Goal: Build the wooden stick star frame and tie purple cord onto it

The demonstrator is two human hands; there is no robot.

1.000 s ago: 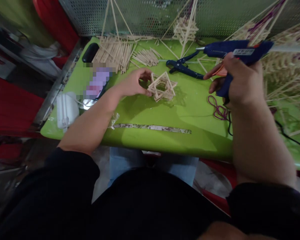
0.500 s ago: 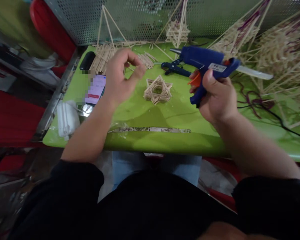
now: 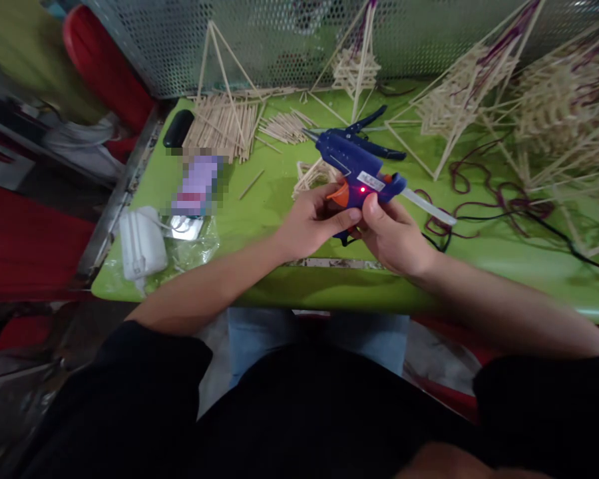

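Both hands hold a blue glue gun [image 3: 352, 163] with an orange trigger and a lit red lamp, low over the green table [image 3: 259, 206]. My right hand [image 3: 394, 236] wraps its handle from the right. My left hand [image 3: 312, 223] closes on the handle from the left, fingers by the trigger. The nozzle points up and left, and a clear glue stick juts out behind to the right. A small star-shaped frame of wooden sticks [image 3: 312, 176] lies on the table just beyond my left hand, partly hidden by the gun.
Loose stick piles [image 3: 224, 123] lie at the back left, with blue cutters [image 3: 374, 136] behind the gun. Tall stick structures [image 3: 479, 86] crowd the right. A phone [image 3: 194, 183], white charger [image 3: 140, 243], black case [image 3: 178, 128], purple cord [image 3: 484, 193] and black cable [image 3: 554, 226] also lie here.
My right hand brought the glue gun down and left, close to the table edge. My left hand dropped from mid-air and closed on the gun's handle. The camera tilted slightly.
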